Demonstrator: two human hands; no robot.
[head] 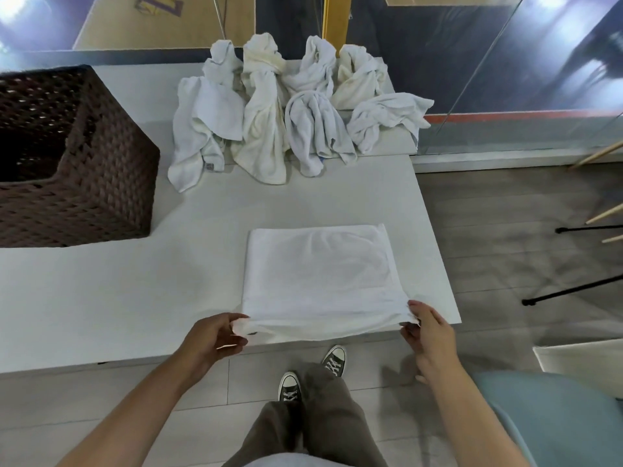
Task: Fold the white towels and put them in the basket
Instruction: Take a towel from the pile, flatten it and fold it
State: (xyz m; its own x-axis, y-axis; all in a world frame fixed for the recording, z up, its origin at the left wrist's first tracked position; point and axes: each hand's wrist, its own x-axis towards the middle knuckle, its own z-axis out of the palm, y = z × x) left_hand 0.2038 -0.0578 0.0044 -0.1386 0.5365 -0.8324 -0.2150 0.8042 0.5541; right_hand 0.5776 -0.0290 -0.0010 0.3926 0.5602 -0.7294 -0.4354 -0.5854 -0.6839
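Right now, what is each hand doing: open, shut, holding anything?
Left hand: pinches the near left corner of the folded towel.
Right hand: pinches the towel's near right corner.

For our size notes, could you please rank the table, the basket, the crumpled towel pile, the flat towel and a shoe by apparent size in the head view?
1. table
2. crumpled towel pile and basket: about alike; basket cut off at the frame edge, so unranked
3. flat towel
4. shoe

Towel (318,271) – soft cloth; basket (101,183) – seemingly woven wicker.
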